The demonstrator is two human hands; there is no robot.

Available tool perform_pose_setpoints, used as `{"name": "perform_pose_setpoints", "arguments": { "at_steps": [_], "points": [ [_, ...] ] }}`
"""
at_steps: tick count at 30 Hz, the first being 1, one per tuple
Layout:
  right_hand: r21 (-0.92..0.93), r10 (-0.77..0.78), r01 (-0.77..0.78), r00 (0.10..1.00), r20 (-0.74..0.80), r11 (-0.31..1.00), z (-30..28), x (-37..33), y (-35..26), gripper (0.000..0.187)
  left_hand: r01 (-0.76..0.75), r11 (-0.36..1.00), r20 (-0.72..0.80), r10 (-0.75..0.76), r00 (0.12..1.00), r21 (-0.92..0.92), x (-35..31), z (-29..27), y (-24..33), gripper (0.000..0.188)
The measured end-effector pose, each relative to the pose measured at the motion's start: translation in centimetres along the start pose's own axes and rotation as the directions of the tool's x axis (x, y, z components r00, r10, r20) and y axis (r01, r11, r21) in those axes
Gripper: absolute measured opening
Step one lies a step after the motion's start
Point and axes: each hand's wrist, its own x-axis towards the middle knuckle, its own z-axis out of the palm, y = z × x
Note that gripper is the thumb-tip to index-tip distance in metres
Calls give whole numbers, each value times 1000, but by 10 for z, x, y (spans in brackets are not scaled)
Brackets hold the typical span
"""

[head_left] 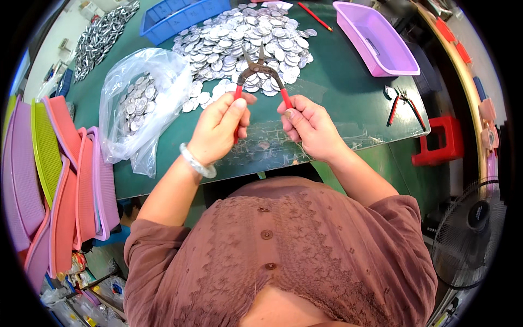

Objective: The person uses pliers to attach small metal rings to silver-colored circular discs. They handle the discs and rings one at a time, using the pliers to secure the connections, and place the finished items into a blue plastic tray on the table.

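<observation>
A pair of long-nosed pliers (260,68) with red handles is spread wide above the near part of the green table, its jaws pointing away from me. My left hand (218,126) is closed round the left handle, and a bracelet circles that wrist. On the other handle, the fingers of my right hand (310,124) are closed too. Just beyond the jaws lies a large heap of round silver coin-like discs (234,38). More discs show inside a clear plastic bag (169,68) to the left of my left hand.
The green table (343,109) has a blue bin (182,19), a purple tray (376,41), a red pencil (316,16) and a second pair of pliers (393,109). Dark metal parts (103,41) lie far left. Stacked coloured baskets (68,201) stand left; a red stool (455,141) and fan (463,234) right.
</observation>
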Motion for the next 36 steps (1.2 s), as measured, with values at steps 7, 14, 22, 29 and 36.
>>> {"name": "perform_pose_setpoints", "arguments": {
  "at_steps": [7,14,22,29,36],
  "points": [
    [-682,-568,302,798,-201,666,10,13,-11,11,-154,947,-178,107,978,-281,12,33,4,31],
    [-688,-576,315,797,-182,653,7,23,-18,19,-301,929,-248,245,937,-218,25,37,1,33],
    [-19,-109,109,994,23,994,-4,18,-29,27,-294,949,-194,269,943,-112,27,26,-1,34],
    [448,-36,-334,768,639,829,-24,18,-41,27,-123,942,100,161,982,-314,21,13,20,37],
    [673,-229,-385,737,637,632,-8,4,-38,34,-87,892,217,201,955,-444,19,12,25,38]
  ]
}}
